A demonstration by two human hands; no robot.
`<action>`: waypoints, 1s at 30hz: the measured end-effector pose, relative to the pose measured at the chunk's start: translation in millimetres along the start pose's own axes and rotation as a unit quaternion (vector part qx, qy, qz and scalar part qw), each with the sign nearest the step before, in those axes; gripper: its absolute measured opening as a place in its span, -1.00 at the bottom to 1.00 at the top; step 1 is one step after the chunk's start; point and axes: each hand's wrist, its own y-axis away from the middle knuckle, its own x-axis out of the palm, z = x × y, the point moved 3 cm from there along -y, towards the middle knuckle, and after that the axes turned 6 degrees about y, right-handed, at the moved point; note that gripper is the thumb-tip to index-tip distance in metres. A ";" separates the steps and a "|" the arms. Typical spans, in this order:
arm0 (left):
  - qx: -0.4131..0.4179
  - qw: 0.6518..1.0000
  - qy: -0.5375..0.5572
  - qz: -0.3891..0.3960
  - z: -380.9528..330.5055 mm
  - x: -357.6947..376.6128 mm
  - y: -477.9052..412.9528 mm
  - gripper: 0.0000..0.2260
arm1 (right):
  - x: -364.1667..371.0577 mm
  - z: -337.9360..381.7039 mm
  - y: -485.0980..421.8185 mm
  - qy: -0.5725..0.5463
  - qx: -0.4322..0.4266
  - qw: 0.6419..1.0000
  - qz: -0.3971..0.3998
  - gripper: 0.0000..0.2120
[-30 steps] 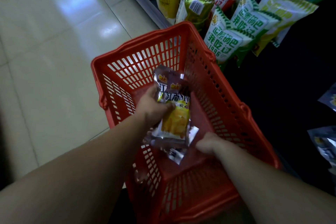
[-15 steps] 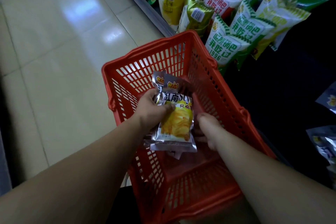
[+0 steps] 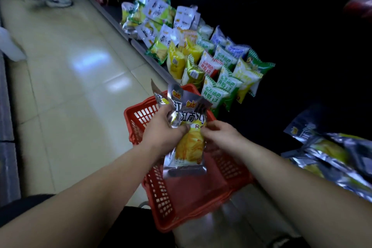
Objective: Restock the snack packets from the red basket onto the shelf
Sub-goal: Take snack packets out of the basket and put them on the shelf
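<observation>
Above the red plastic mesh basket (image 3: 161,197), fingers of your left hand (image 3: 162,134) curl round silver foil crisp packets (image 3: 190,148); your right hand (image 3: 221,135) pinches their edge. Likely light, slippery, crushable: grip sealed seams, not puffed middles.

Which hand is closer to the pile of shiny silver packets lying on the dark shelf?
Right. The right hand is left of the silver foil packet pile; the left hand is farther left; both hold yellow-and-silver chip packets.
</observation>
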 end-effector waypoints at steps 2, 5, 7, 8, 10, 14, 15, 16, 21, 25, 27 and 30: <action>0.026 1.000 -0.012 0.012 -23.6 14.6 5.4 -0.39 | -29.2 17.1 21.8 0.142 -0.046 0.988 -0.027 -0.80; 0.057 0.998 0.004 0.028 -56.9 42.7 9.6 -0.34 | -85.7 29.6 49.9 0.272 -0.063 0.958 -0.067 -0.67; 0.071 0.997 -0.002 0.032 -82.6 71.0 6.5 -0.31 | -128.6 22.2 69.0 0.255 -0.065 0.956 -0.128 -0.66; 0.072 0.996 0.004 0.043 -94.3 90.7 4.2 -0.29 | -148.2 13.1 79.6 0.219 -0.066 0.959 -0.165 -0.65; 0.070 0.994 0.027 0.085 -116.7 139.9 5.2 -0.25 | -179.8 -12.6 101.5 0.143 -0.067 0.957 -0.242 -0.64; 0.059 0.986 0.062 0.141 -144.6 247.6 19.6 -0.41 | -227.5 -82.5 137.4 0.076 -0.031 0.932 -0.353 -0.59; 0.060 0.983 0.070 0.159 -150.1 273.1 25.1 -0.44 | -240.5 -97.6 147.0 0.061 -0.015 0.925 -0.374 -0.56; 0.057 0.978 0.086 0.179 -155.0 297.5 30.8 -0.46 | -253.6 -111.1 157.6 0.055 -0.001 0.915 -0.399 -0.53; 0.023 0.951 0.208 0.229 -175.9 384.2 67.0 -0.61 | -297.4 -153.6 208.4 0.193 0.073 0.810 -0.549 -0.48; -0.093 0.942 0.245 0.210 -131.1 421.7 91.5 -0.55 | -285.5 -169.4 217.1 0.369 0.071 0.731 -0.569 -0.59; -0.174 0.934 0.190 0.246 -98.1 436.0 99.0 -0.42 | -269.1 -191.6 199.6 0.381 0.130 0.808 -0.429 -0.60; -0.232 0.928 0.026 0.291 -68.1 441.1 101.9 -0.27 | -241.0 -239.8 177.2 0.232 0.212 0.936 -0.159 -0.23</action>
